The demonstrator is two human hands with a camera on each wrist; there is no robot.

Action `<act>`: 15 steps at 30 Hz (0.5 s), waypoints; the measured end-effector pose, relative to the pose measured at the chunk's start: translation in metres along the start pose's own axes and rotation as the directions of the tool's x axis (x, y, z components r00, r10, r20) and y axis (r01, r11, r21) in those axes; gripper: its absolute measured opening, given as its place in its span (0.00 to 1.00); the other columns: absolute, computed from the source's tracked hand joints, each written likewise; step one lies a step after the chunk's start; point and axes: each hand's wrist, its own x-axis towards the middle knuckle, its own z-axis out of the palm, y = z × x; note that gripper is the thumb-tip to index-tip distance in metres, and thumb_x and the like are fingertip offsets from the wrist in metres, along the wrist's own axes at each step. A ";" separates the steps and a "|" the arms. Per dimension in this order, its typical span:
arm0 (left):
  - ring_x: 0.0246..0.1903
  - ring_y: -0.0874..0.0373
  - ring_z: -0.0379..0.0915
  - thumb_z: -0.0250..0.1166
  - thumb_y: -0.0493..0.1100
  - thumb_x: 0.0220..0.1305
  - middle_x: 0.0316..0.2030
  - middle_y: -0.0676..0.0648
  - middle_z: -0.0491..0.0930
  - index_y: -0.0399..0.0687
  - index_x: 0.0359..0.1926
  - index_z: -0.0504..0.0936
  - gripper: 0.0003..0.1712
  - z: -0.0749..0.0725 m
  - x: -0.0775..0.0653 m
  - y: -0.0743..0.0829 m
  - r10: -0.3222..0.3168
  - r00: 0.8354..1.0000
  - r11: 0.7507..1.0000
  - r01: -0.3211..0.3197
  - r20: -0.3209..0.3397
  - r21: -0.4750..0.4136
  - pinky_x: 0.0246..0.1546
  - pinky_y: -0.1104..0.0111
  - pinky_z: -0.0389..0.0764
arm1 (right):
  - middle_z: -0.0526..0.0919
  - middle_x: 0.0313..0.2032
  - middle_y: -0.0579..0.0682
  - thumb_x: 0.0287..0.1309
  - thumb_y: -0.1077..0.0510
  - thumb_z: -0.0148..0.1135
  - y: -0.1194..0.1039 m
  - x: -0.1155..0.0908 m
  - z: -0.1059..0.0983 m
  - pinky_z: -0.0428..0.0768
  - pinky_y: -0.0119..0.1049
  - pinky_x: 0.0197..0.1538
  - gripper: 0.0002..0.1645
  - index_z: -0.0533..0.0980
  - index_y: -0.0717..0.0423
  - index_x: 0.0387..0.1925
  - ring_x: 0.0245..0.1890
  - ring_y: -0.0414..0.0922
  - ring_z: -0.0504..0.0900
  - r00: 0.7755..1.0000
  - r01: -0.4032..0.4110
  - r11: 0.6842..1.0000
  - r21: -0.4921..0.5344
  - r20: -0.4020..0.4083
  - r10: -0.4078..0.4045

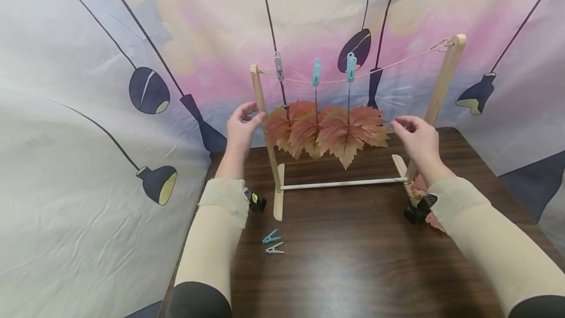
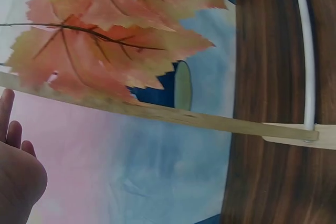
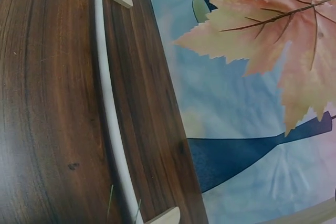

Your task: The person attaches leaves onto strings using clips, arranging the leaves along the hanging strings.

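Note:
Several red-orange maple leaves [image 1: 346,134] hang by their stems from a string [image 1: 397,64]. A grey clothespin [image 1: 279,66] and two blue clothespins, one in the middle [image 1: 316,72] and one on the right [image 1: 351,68], clip them there. My left hand [image 1: 240,131] is beside the left wooden post [image 1: 258,87], fingers loosely bent and holding nothing; part of the hand [image 2: 21,174] shows in the left wrist view. Just off the right leaf's tip, my right hand [image 1: 417,144] has relaxed fingers with nothing between them. The right wrist view does not show that hand.
A white rod [image 1: 344,183] joins the stand's feet on the brown table [image 1: 340,244]. One blue clothespin [image 1: 271,237] and one white clothespin [image 1: 275,249] lie at front left. More leaves [image 1: 434,221] lie partly hidden under my right forearm. A painted cloth [image 1: 88,161] hangs behind.

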 end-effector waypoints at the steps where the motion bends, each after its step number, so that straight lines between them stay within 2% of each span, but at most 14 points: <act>1: 0.49 0.54 0.64 0.68 0.49 0.57 0.52 0.50 0.77 0.48 0.56 0.76 0.27 0.000 -0.001 -0.003 -0.006 1.000 1.000 0.006 0.001 0.005 0.45 0.64 0.67 | 0.78 0.39 0.56 0.61 0.38 0.54 0.001 -0.001 0.000 0.68 0.32 0.36 0.31 0.76 0.59 0.53 0.35 0.41 0.71 1.000 0.002 1.000 0.004 0.003 -0.002; 7: 0.47 0.55 0.64 0.67 0.49 0.58 0.52 0.49 0.77 0.48 0.57 0.75 0.27 -0.001 -0.011 -0.017 -0.023 1.000 0.999 0.022 0.018 0.026 0.42 0.65 0.68 | 0.79 0.43 0.57 0.61 0.39 0.55 0.007 -0.005 0.002 0.69 0.30 0.37 0.31 0.76 0.58 0.54 0.36 0.38 0.72 0.999 -0.016 1.000 0.019 0.035 0.015; 15: 0.48 0.52 0.64 0.68 0.48 0.57 0.51 0.48 0.78 0.45 0.57 0.75 0.28 -0.001 -0.021 -0.037 -0.056 0.998 0.998 0.055 0.021 0.030 0.45 0.65 0.67 | 0.79 0.43 0.55 0.59 0.34 0.53 0.020 -0.010 0.004 0.70 0.31 0.35 0.35 0.75 0.57 0.55 0.39 0.41 0.72 0.996 -0.032 0.999 0.013 0.088 0.031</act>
